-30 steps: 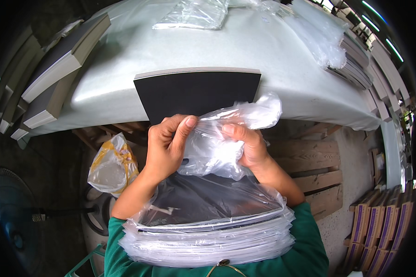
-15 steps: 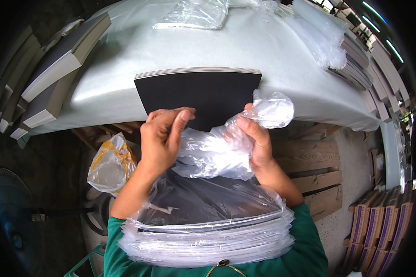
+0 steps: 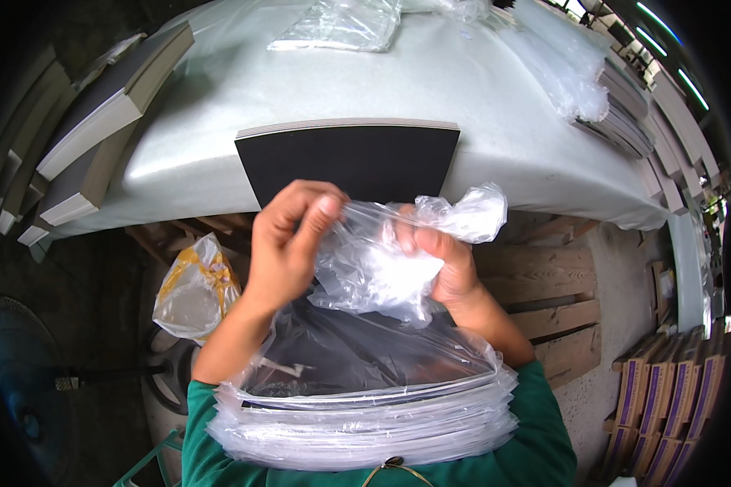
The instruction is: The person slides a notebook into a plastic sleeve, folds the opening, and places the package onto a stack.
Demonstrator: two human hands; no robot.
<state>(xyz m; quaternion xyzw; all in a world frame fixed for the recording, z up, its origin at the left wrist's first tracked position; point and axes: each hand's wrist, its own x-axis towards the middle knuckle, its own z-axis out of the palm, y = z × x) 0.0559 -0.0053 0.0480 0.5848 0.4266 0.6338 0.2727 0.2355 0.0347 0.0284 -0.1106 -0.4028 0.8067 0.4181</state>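
Note:
A crumpled clear plastic bag (image 3: 374,272) is stretched between my two hands. My left hand (image 3: 288,231) pinches its upper left edge between thumb and fingers. Around the bunched part, my right hand (image 3: 448,264) is closed, with a loose end of film sticking out past the thumb. Below the bag, close to my body, lies a stack of flat black pieces in clear plastic sleeves (image 3: 365,414). Beyond my hands, a stack of black boards (image 3: 345,158) with pale edges lies at the table's near edge; the bag and my fingers hide part of it.
The table (image 3: 219,105) has a pale cover. Thick board stacks (image 3: 110,114) stand at the left, and plastic-covered stacks (image 3: 617,114) at the right. A plastic bag with orange marks (image 3: 196,288) sits low left. Wooden slats (image 3: 548,296) and cartons (image 3: 666,398) are on the right.
My left hand, free of the film before, now pinches the bag's edge. My right hand has come down slightly with the bunched film, and the bag is drawn up towards the left hand.

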